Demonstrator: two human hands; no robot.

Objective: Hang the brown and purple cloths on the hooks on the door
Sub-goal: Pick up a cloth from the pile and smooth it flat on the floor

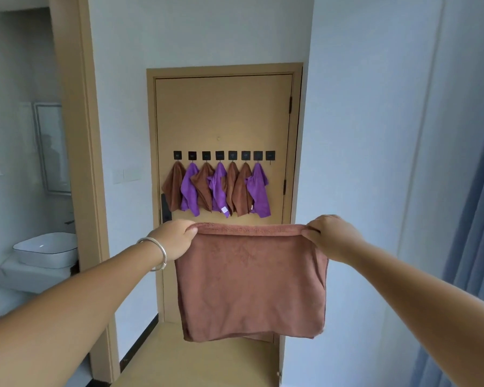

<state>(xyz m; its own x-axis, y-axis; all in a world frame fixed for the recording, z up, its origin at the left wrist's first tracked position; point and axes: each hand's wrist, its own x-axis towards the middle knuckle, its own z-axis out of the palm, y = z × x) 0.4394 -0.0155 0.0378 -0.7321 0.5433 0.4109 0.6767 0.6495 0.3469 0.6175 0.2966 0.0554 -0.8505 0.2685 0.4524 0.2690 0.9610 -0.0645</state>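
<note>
A brown cloth (250, 280) hangs flat in front of me, stretched between both hands by its top corners. My left hand (173, 241) grips the top left corner and my right hand (333, 236) grips the top right corner. Ahead stands a tan door (224, 113) with a row of several black hooks (220, 155). Brown cloths (173, 188) and purple cloths (259, 191) hang from all hooks but the rightmost hook (270, 155), which is bare. The held cloth is well short of the door and below the hooks.
A doorway on the left opens onto a bathroom with a white basin (46, 248) and a mirror (53, 148). White walls flank the narrow passage to the door. A blue curtain (470, 261) hangs at the right.
</note>
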